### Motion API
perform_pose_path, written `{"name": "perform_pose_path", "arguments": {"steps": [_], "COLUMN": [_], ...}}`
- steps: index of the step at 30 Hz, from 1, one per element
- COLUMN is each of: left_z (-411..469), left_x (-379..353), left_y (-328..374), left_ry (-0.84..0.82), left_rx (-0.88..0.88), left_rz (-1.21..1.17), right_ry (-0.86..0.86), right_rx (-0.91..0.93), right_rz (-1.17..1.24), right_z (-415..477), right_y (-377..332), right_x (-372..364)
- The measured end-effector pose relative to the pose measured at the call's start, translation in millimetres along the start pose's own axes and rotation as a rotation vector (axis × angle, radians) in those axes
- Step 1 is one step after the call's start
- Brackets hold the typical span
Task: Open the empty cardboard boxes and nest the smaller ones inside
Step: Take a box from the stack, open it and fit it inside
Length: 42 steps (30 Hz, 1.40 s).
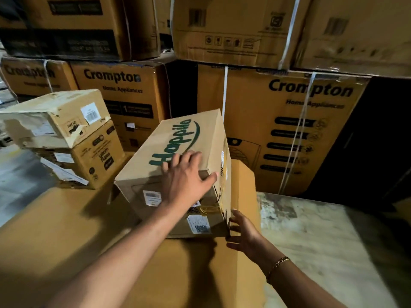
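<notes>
Head view, items as they are lying:

1. Happilo box [178,141]: the task's smaller carton. It is sitting tilted on top of the large plain carton [66,230], near that carton's right edge, with its near end facing the person. Tape and labels are showing on that end, so it appears not yet opened.

2. Left hand [186,176]: it is lying flat over the box's near top edge. The fingers [175,158] are released and spread across the green lettering, while the thumb is hanging over the end face. Probable purpose: pinning the box so it is not sliding while being turned or steadied.

3. Right hand [242,234], with a bracelet [278,263] at the wrist: its fingers [235,215] are spread and grasping nothing. They are reaching to the box's lower right corner. Whether they are touching cannot be told. Probable purpose: guarding the corner nearest the drop.

4. Two small boxes [66,130]: they are standing stacked to the left, apart from the Happilo box, likely awaiting nesting.

5. Crompton cartons [278,130]: strapped and walling the rear.

6. Floor [322,241]: showing at right.
</notes>
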State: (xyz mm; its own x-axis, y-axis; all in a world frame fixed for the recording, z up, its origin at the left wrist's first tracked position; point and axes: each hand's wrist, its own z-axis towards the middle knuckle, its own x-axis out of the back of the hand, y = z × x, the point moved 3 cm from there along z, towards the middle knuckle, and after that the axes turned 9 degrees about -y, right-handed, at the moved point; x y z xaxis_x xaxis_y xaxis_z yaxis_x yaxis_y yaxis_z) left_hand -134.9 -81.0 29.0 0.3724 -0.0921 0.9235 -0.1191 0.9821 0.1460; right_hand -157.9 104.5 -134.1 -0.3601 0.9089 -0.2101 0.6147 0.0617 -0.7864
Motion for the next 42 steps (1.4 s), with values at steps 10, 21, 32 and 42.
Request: {"name": "perform_pose_path", "arguments": {"steps": [10,21,32,42], "left_z": [-15.1,-9.3,0.8,-12.6], "left_x": [-26.5,-28.0,-25.6,-2.9], "left_y": [18.0,-176.4,-148.2,-15.6], "left_ry": [-0.199,-0.542,-0.547,-0.466], "left_rx": [-0.092,0.555,0.357,-0.025], "left_rz": [-0.032,-0.936,-1.096,-0.803], "right_ry": [-0.023,0.089,0.313,0.470], "right_rx": [0.222,0.206,0.298,0.347], "right_rz": [-0.116,-0.282,-0.249,0.101], "right_z": [-46.7,-42.4,-59.7,-125.3], "right_y": [-42.6,-97.1,-86.3,-36.7], "right_x": [-0.6,-47.5,-40.7,67.1]}}
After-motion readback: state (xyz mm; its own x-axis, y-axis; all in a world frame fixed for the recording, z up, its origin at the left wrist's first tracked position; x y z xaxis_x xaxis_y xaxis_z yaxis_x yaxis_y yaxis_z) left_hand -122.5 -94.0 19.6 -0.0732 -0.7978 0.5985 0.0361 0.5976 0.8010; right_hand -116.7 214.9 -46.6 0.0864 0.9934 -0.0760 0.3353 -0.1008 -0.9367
